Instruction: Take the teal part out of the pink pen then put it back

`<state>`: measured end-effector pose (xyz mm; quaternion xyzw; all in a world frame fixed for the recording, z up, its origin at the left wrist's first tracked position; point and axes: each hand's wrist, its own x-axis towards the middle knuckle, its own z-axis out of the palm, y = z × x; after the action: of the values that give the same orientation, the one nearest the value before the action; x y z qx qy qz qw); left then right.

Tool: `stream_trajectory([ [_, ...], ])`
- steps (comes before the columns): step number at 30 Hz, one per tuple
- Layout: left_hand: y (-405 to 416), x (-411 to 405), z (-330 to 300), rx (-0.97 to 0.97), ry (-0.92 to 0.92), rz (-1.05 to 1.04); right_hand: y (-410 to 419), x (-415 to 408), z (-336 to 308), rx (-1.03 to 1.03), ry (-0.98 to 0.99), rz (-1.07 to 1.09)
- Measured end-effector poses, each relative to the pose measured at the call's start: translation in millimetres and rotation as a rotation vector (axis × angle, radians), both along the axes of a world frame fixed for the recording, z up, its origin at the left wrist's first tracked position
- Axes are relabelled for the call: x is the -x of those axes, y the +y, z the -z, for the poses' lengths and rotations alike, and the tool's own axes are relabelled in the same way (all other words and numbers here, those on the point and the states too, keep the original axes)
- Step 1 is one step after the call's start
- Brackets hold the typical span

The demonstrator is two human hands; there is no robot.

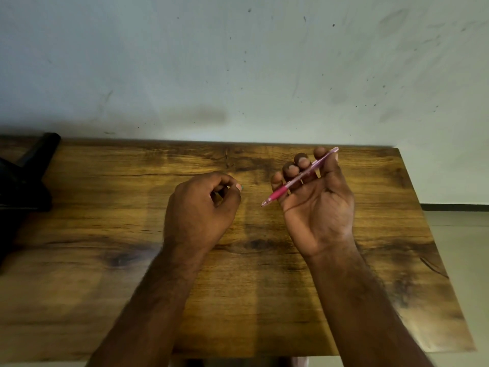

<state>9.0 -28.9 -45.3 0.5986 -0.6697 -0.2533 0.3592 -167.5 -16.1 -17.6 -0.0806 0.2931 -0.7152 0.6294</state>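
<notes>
My right hand [317, 202] is palm up over the wooden table [132, 287] and holds the pink pen [299, 177] across its fingers. The pen slants with its tip low and to the left, its other end high and to the right. My left hand [201, 205] hovers to the left of the pen's tip with its fingers curled shut. A small teal part [241, 187] peeks out between its thumb and forefinger. The teal part is apart from the pen, with a gap between them.
A black object [23, 181] stands at the table's left rear corner. A pale wall [238, 62] runs along the back edge. The table's right edge drops to a light floor [460, 247].
</notes>
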Motion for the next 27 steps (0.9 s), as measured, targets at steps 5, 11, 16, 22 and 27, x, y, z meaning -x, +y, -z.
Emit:
stream_trajectory([
  [5,0.1,-0.7,1.0,0.013,-0.010,0.001,0.8,-4.1,-2.5,0.042,0.025,-0.019],
  [11,0.1,-0.1,0.6,-0.002,0.001,-0.001,1.1,-2.7,-2.4,-0.025,0.013,-0.009],
  [16,-0.3,0.8,0.3,-0.016,0.014,-0.004,0.8,-2.6,-2.2,-0.034,-0.012,-0.020],
  [22,-0.1,1.4,0.8,-0.019,0.012,-0.006,1.0,-2.8,-3.3,-0.036,0.025,-0.012],
  [27,0.0,1.7,-0.1,-0.015,0.016,-0.003,0.8,-3.8,-3.9,-0.036,0.029,-0.024],
])
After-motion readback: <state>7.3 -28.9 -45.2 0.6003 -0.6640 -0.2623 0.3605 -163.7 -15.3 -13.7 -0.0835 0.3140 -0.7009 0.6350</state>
